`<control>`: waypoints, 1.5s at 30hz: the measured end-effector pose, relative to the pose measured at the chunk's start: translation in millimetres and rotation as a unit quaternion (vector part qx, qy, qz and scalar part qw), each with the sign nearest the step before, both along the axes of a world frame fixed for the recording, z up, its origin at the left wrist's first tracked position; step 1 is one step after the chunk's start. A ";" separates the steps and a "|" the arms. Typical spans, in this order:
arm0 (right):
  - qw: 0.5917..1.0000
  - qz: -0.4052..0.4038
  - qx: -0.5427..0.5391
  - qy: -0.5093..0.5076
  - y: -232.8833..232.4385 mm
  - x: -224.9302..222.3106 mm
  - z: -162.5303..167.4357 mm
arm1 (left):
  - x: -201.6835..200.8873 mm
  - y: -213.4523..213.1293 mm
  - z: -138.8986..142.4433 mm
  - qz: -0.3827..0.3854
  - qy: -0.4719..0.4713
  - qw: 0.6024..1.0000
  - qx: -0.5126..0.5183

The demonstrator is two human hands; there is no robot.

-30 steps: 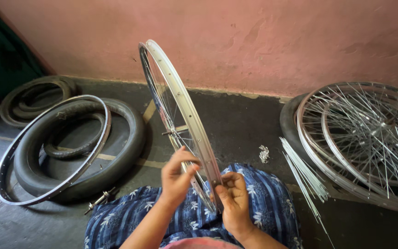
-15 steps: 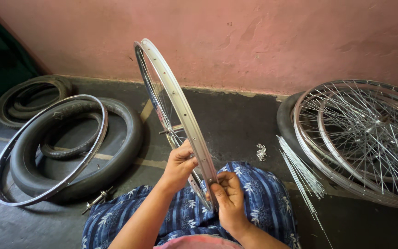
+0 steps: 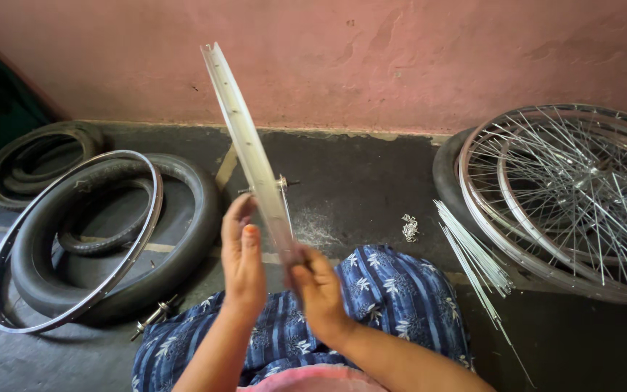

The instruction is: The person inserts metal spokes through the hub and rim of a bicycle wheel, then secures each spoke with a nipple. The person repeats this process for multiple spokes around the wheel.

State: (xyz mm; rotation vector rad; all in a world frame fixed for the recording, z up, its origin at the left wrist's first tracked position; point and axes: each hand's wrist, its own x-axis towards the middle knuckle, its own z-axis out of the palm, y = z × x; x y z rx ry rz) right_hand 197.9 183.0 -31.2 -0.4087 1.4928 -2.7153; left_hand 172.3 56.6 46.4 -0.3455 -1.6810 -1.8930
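In the head view, a person sits on the dark floor (image 3: 371, 167) with a blue patterned cloth (image 3: 393, 305) over the lap. A bare silver metal wheel rim (image 3: 250, 149) stands upright on edge above the lap, seen almost edge-on, and leans a little toward the pink wall (image 3: 400, 58). The right hand (image 3: 318, 290) grasps the lower part of the rim with closed fingers. The left hand (image 3: 242, 258) lies flat against the rim's left side, fingers stretched, not closed around it. Behind the rim a small metal hub with an axle (image 3: 281, 183) shows, but I cannot tell if spokes already join it to the rim.

The lacing seems to be at an early stage: a bundle of loose thin steel spokes (image 3: 473, 250) lies beside the right knee, near a small heap of spoke nipples (image 3: 409, 227). To the right, finished spoked wheels (image 3: 567, 196) lean together. To the left, another empty rim (image 3: 74, 247) rests over black rubber tyres (image 3: 183, 239).
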 end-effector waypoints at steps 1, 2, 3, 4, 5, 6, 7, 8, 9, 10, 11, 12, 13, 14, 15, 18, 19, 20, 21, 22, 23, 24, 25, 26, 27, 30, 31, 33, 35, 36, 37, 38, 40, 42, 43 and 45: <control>0.999 0.053 -0.002 -0.003 -11.6 0.8 -0.4 | 4.0 -7.3 7.3 0.017 -0.005 0.999 -0.038; 0.994 0.107 -0.003 -0.007 -22.7 3.1 -1.4 | 7.9 -15.6 14.8 0.035 -0.011 0.996 -0.076; 0.987 0.162 -0.005 -0.010 -32.8 4.7 -2.4 | 10.1 -22.2 22.0 0.054 -0.016 0.992 -0.113; 0.983 0.181 0.014 0.024 -43.5 5.0 -3.5 | 11.4 -27.4 28.6 0.090 -0.025 0.987 -0.127; 0.977 0.201 0.033 0.057 -54.0 5.1 -4.8 | 13.0 -32.6 34.6 0.126 -0.033 0.981 -0.142; 0.970 0.221 0.051 0.091 -61.4 5.5 -6.9 | 14.5 -37.6 40.0 0.163 -0.042 0.973 -0.157; 0.965 0.205 0.101 0.127 -65.8 6.2 -10.1 | 16.1 -43.0 45.1 0.170 -0.055 0.969 -0.167; 0.957 0.188 0.151 0.162 -69.5 7.0 -14.3 | 17.8 -47.6 49.2 0.177 -0.069 0.966 -0.177; 0.945 0.169 0.201 0.196 -72.7 7.3 -19.5 | 18.7 -50.2 52.1 0.183 -0.083 0.962 -0.187; 0.936 0.146 0.217 0.238 -73.3 8.8 -26.5 | 19.9 -50.7 53.5 0.170 -0.097 0.966 -0.170; 0.924 0.122 0.233 0.279 -71.6 11.0 -35.2 | 21.0 -50.9 54.3 0.156 -0.110 0.970 -0.153; 0.909 0.098 0.250 0.319 -68.8 11.7 -44.9 | 21.4 -50.6 54.5 0.142 -0.123 0.973 -0.135; 0.896 0.114 0.257 0.344 -64.7 9.7 -55.4 | 20.9 -50.1 54.2 0.144 -0.122 0.973 -0.136; 0.882 0.130 0.264 0.369 -59.0 6.2 -66.5 | 20.1 -49.1 53.3 0.145 -0.120 0.973 -0.137; 0.867 0.144 0.271 0.393 -53.5 1.9 -77.3 | 19.1 -48.5 52.3 0.145 -0.118 0.973 -0.138; 0.832 0.164 0.331 0.413 -36.0 -4.1 -104.5 | 18.3 -49.7 46.9 0.147 -0.086 0.971 -0.171; 0.810 0.167 0.369 0.424 -27.4 -6.5 -109.6 | 19.4 -50.1 43.7 0.131 -0.096 0.971 -0.175; 0.785 0.170 0.407 0.436 -18.6 -9.3 -111.9 | 22.6 -51.7 40.0 0.117 -0.105 0.971 -0.179; 0.758 0.174 0.442 0.447 -10.7 -11.4 -111.8 | 26.4 -54.2 36.1 0.104 -0.114 0.971 -0.184; 0.763 0.153 0.453 0.434 -3.8 -10.9 -109.9 | 31.3 -57.4 31.8 0.048 -0.121 0.983 -0.128; 0.768 0.133 0.464 0.421 3.8 -9.5 -106.3 | 36.7 -61.4 27.3 -0.006 -0.127 0.989 -0.072; 0.772 0.114 0.473 0.408 12.9 -10.0 -101.2 | 41.4 -66.1 23.2 -0.059 -0.133 0.989 -0.015; 0.753 0.073 0.497 0.426 26.9 -12.8 -95.1 | 45.8 -73.5 20.4 -0.066 -0.131 0.989 -0.007; 0.731 0.032 0.521 0.440 45.5 -15.5 -89.0 | 50.0 -81.7 18.3 -0.074 -0.131 0.989 0.002; 0.762 0.019 0.551 0.339 65.3 -18.5 -83.4 | 54.5 -87.8 15.7 -0.083 -0.131 0.988 0.012; 0.777 -0.127 0.596 0.159 138.8 -43.2 -66.6 | 61.7 -102.3 11.7 -0.059 -0.132 0.989 -0.006; 0.805 -0.142 0.575 -0.034 170.4 -47.3 -62.3 | 63.8 -105.0 10.8 -0.069 -0.131 0.989 -0.001; 0.713 -0.257 0.651 0.045 228.5 -57.4 -56.1 | 66.0 -107.7 9.8 -0.087 -0.127 0.988 0.011; 0.664 -0.304 0.673 -0.115 268.4 -56.6 -59.0 | 66.5 -107.9 9.3 -0.099 -0.118 0.988 0.009; 0.582 -0.318 0.730 -0.165 282.0 -50.4 -60.3 | 66.0 -106.9 9.4 -0.102 -0.112 0.988 0.008; 0.556 -0.313 0.750 -0.171 291.7 -39.0 -65.0 | 65.7 -107.7 9.8 -0.107 -0.111 0.988 0.002; 0.536 -0.258 0.758 -0.268 302.5 -28.8 -71.0 | 63.7 -106.9 10.3 -0.109 -0.110 0.988 -0.004; 0.468 -0.252 0.782 -0.326 309.8 -10.5 -84.0 | 60.2 -107.4 11.9 -0.113 -0.113 0.987 -0.010; 0.439 -0.284 0.787 -0.329 314.5 1.0 -93.8 | 52.2 -103.1 11.6 -0.122 -0.121 0.985 -0.013; 0.440 -0.308 0.782 -0.318 315.1 5.5 -97.9 | 48.7 -101.6 12.3 -0.117 -0.131 0.984 -0.016; 0.453 -0.335 0.773 -0.291 315.6 6.6 -105.1 | 42.0 -99.6 12.7 -0.112 -0.149 0.982 -0.023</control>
